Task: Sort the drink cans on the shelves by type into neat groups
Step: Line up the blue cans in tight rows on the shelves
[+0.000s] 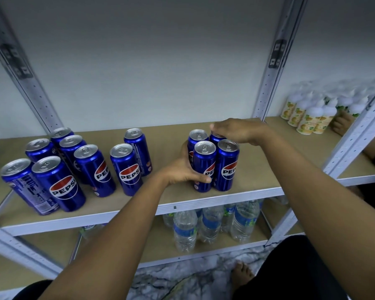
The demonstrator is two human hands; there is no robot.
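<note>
The left hand (183,169) curls round the left side of a tight block of four tall blue aluminium Pepsi cans (212,161), thumb across the front can's base, while the right hand (239,131) lies palm-down over the block's back right can, fingers bent onto its top. The block stands close to the front lip of the tan board shelf (256,169), with bare board to its right as far as the white perforated metal upright (268,79). To the left, two separate blue cans reading "PEPSI" (130,165) stand apart, then a looser cluster of six blue cans (59,167) near the shelf's left end. Clear plastic water bottles with blue labels (210,226) fill the shelf below; white bottles with yellow fruit labels (307,113) stand on the neighbouring shelf.
</note>
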